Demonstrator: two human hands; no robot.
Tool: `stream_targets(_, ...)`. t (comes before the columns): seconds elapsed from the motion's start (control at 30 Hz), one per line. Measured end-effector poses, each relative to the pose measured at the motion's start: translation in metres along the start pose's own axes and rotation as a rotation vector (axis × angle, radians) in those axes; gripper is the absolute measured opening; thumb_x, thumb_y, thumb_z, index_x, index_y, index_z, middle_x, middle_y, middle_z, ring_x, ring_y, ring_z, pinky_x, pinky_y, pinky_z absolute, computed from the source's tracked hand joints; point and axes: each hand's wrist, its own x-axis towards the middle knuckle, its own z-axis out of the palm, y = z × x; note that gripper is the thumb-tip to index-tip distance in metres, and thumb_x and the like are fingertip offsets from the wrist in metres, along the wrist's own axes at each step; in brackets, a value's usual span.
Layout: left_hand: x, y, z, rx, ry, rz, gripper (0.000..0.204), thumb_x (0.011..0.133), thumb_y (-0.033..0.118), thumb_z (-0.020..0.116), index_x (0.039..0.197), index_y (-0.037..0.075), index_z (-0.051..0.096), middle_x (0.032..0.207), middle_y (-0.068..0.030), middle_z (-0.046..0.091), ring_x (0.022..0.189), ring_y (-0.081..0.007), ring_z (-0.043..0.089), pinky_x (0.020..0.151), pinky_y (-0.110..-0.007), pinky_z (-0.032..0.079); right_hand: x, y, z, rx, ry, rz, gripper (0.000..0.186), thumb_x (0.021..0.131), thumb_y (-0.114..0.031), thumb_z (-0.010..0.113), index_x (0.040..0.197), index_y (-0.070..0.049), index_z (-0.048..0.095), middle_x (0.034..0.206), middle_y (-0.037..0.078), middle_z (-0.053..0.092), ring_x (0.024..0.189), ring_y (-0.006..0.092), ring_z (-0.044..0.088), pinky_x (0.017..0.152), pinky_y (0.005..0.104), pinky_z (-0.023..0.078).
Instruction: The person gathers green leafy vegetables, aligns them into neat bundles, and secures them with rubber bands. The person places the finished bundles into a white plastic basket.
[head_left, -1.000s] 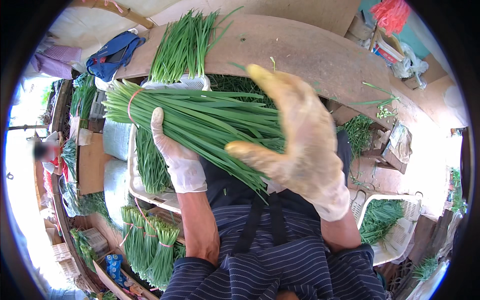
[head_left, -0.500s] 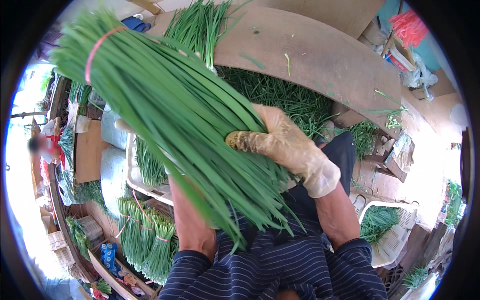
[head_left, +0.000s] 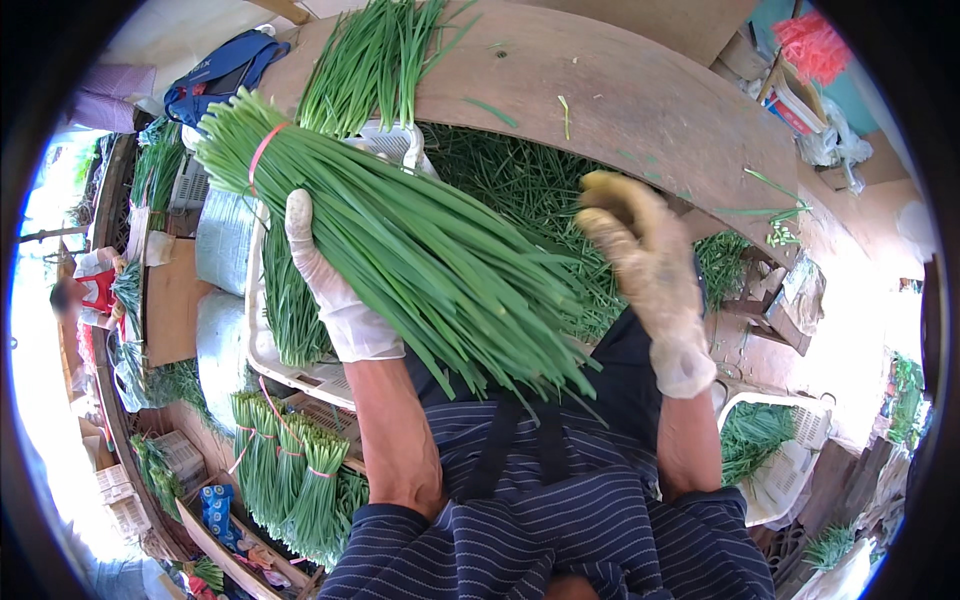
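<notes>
Around the leafy bunch (head_left: 410,240), left hand (head_left: 343,305) in a grip (fingers hidden beneath), right hand (head_left: 660,270) apart, half-curled.

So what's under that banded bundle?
The left hand, thumb showing, other fingers covered. Beyond it, a white crate of greens shows partly; the bundle and hand hide the rest.

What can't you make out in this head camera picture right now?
All in the head view:
- White-gloved left hand: most fingers hidden beneath the long green leafy bundle.
- Thin pink band: underside hidden by the bundle.
- Loose green leaves on the brown wooden board: cut off by the top edge.
- Distant person in red: too small for details.
</notes>
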Motion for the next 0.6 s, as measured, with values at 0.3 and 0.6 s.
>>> stream_targets(0.3, -0.005, -0.004, -0.006, -0.122, 0.066, -0.094, 0.059, 0.093, 0.036, 0.073, 0.14, 0.004, 0.057, 0.133, -0.0203, 0.065, 0.119, -0.0371, 0.065, 0.108, -0.058, 0.052, -0.027, -0.038, 0.002, -0.386, -0.239, -0.449, 0.028, 0.087, -0.024, 0.077, 0.11, -0.008, 0.074, 0.096, 0.009, 0.071, 0.088, 0.0308, 0.07, 0.075, 0.0425, 0.056)
stream_targets(0.6, -0.002, -0.006, -0.01, -0.059, 0.07, -0.073, 0.055, 0.096, 0.036, 0.07, 0.138, 0.002, 0.059, 0.13, -0.0184, 0.068, 0.115, -0.0345, 0.068, 0.103, -0.055, 0.056, -0.017, -0.023, 0.025, -0.184, -0.207, -0.391, 0.019, 0.084, -0.014, 0.082, 0.098, -0.005, 0.074, 0.088, 0.01, 0.07, 0.078, 0.0269, 0.069, 0.071, 0.0364, 0.054)
